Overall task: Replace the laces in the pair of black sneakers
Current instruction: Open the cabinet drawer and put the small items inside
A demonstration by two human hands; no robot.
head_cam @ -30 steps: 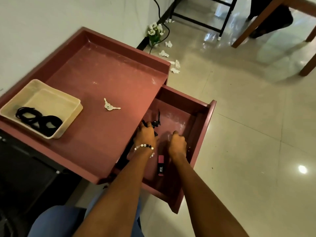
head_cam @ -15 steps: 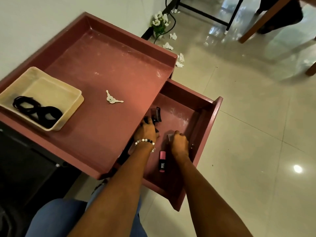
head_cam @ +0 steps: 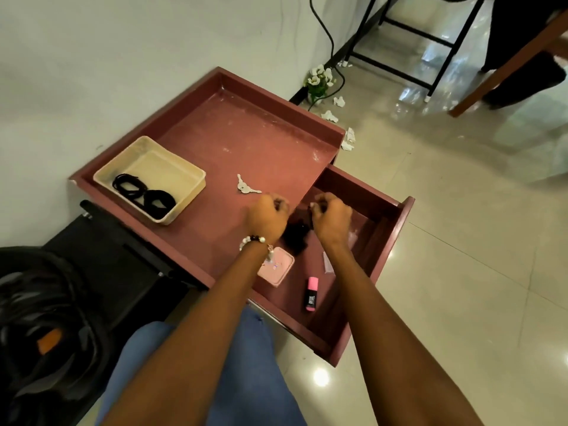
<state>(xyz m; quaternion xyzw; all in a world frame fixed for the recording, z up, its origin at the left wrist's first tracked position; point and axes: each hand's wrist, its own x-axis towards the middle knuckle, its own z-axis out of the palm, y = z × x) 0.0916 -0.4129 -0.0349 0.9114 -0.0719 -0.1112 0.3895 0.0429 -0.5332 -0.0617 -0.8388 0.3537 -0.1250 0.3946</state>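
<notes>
My left hand (head_cam: pixel 266 217) and right hand (head_cam: pixel 331 217) curled around a dark blurred object (head_cam: pixel 295 233) above the open drawer (head_cam: pixel 381 241), black laces (head_cam: pixel 143 195) in a cream tray (head_cam: pixel 187 195) on the desk (head_cam: pixel 246 142).

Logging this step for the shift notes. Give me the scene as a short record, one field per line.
left hand: raised, fingers curled on a dark blurred item
right hand: raised, curled on the same dark item; what it is cannot be told
drawer: open
in drawer: pink marker, pink box
cream tray: holds coiled black laces
keys: on the red tabletop
sneakers: not visible
</notes>
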